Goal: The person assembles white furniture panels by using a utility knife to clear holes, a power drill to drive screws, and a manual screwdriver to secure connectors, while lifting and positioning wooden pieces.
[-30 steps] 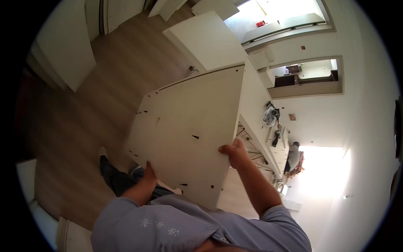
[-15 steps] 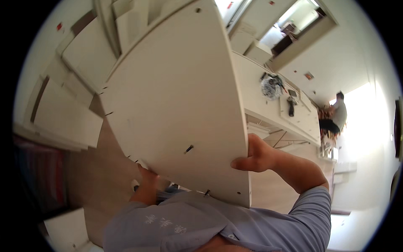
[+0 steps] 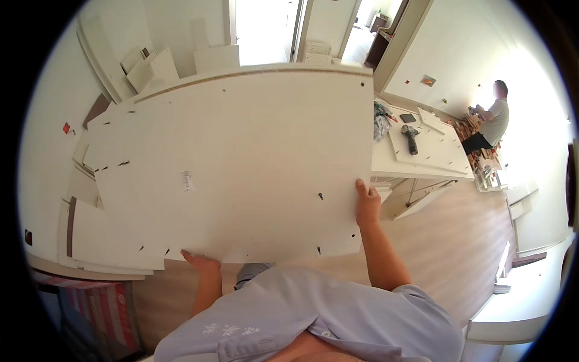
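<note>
A large white cabinet panel (image 3: 259, 145) spans the space before me, held up in both hands. Dark connector bolts stick out of its face along the left and near the right, and a small white label (image 3: 188, 181) is stuck on it. My left hand (image 3: 204, 263) grips the near edge, thumb on the face and the other fingers hidden beneath. Around the right edge my right hand (image 3: 368, 205) is closed, its thumb up at the rim. The panel's far edge shows a raw brown strip.
At the right, a white board worktop (image 3: 386, 160) bears a cordless drill (image 3: 411, 140), a clear plastic bag (image 3: 381, 123) and a smaller bolted panel (image 3: 434, 154). A person (image 3: 496, 120) stands beyond it by stacked wood pieces. More white panels (image 3: 154, 72) lean against the left and far walls.
The panel has swung from a steep slant to nearly level across my view, its far end moving down. Both hands keep their grip, and my right arm has straightened.
</note>
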Demonstrator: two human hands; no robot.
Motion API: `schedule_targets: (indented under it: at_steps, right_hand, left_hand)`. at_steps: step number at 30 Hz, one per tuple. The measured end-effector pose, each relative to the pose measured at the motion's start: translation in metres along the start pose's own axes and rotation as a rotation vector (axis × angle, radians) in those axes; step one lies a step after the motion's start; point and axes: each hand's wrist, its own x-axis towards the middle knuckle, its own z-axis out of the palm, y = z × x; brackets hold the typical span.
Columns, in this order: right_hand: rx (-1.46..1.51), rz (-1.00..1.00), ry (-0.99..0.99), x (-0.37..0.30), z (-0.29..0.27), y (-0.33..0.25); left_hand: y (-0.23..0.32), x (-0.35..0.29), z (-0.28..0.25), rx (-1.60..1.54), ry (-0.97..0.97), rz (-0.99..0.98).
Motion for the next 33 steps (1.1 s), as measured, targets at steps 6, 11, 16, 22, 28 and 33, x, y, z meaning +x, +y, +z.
schedule_targets:
  at_steps: [6, 11, 16, 22, 28, 33]
  right_hand:
    - [-0.059, 0.03, -0.049, 0.08, 0.095, 0.047]
    - [-0.323, 0.139, -0.027, 0.15, 0.12, 0.051]
    - [-0.318, 0.074, 0.056, 0.193, 0.138, 0.091]
    - [-0.529, 0.133, 0.019, 0.228, 0.14, 0.11]
    - [-0.592, 0.277, -0.076, 0.25, 0.139, 0.135]
    - [-0.625, 0.386, -0.087, 0.26, 0.123, 0.142]
  left_hand:
    - [0.014, 0.064, 0.023, 0.188, 0.14, 0.074]
    - [-0.016, 0.108, 0.075, 0.263, 0.241, 0.019]
    - [-0.034, 0.175, 0.064, 0.319, 0.256, -0.006]
    - [-0.072, 0.174, 0.106, 0.318, 0.263, 0.002]
    - [-0.089, 0.176, 0.106, 0.427, 0.428, 0.0]
    - [-0.112, 0.181, 0.089, 0.442, 0.4, -0.073]
